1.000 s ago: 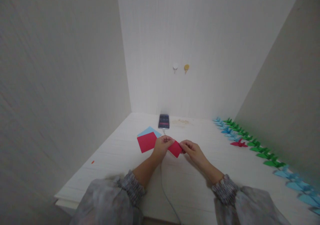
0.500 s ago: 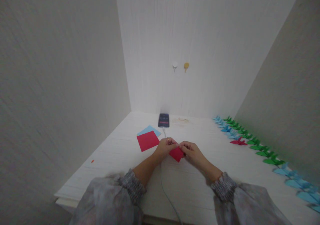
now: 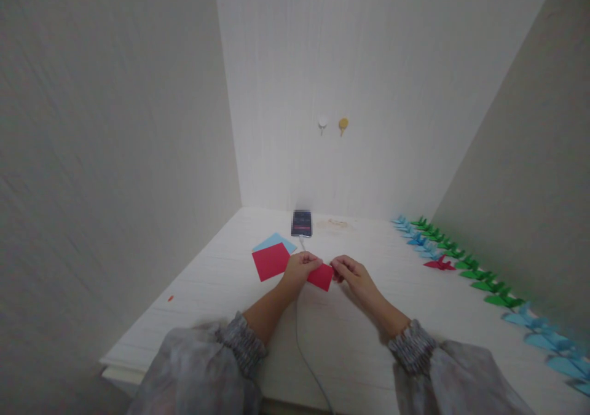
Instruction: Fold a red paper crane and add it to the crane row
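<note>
A small piece of red paper (image 3: 319, 276), smaller than the sheet beside it, is pinched in my left hand (image 3: 296, 273), the thumb lying over its upper left part. My right hand (image 3: 349, 271) is closed, with thumb and fingertips at the paper's upper right corner. Just left of my left hand, a red square sheet (image 3: 271, 262) lies partly over a light blue sheet (image 3: 279, 240). Part of the red sheet's right side is behind my left hand.
A phone (image 3: 302, 223) stands near the back wall, its cable (image 3: 304, 355) running under my left hand toward the front edge. Folded green paper cranes (image 3: 482, 273), blue ones (image 3: 546, 337) and a red one (image 3: 441, 263) line the right side. An orange scrap (image 3: 171, 298) lies left.
The red paper in my hands has turned flatter, and its lower corner has risen. My right fingers have shifted from over its right part to its edge.
</note>
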Tool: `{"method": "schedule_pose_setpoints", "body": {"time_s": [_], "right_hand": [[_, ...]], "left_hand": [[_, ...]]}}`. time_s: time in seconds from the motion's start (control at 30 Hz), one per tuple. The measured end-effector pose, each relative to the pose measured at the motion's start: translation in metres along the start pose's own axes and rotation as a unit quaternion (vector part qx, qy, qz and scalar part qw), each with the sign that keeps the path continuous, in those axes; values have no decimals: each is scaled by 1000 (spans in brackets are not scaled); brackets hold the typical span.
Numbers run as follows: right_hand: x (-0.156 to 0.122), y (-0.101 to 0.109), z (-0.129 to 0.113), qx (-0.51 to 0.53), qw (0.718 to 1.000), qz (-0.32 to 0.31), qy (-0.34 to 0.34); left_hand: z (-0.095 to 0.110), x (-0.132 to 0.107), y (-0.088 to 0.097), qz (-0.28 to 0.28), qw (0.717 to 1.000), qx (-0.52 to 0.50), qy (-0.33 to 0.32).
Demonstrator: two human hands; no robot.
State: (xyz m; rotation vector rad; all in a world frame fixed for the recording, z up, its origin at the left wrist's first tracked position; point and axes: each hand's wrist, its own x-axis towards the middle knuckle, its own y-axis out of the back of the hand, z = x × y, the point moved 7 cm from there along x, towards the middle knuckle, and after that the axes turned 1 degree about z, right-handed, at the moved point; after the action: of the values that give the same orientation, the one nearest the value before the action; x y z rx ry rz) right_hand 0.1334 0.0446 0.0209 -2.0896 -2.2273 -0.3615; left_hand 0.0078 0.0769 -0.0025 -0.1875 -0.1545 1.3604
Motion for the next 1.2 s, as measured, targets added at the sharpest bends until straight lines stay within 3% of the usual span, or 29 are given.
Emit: {"method": "schedule_pose_setpoints", "body": {"time_s": [0.13,0.27,0.57,1.07,1.2], "right_hand": [[-2,-8,9,45,998,-14,-36],[-4,-8,18,178,981,-5,-84],[-1,-8,30,292,947,-8,-131],[-2,-9,37,311,937,-19,-159],[-3,-11,35,271,950,-17,-151]], "left_hand": [[-2,-4,-12,-40,999,-12,10],[-1,-8,-21,-100,993,-65,11],[-5,-8,-27,-150,988,-34,-16],[-5,-10,-27,-162,984,-68,3],[-3,-10,-25,-144,987,-66,-2]]}}
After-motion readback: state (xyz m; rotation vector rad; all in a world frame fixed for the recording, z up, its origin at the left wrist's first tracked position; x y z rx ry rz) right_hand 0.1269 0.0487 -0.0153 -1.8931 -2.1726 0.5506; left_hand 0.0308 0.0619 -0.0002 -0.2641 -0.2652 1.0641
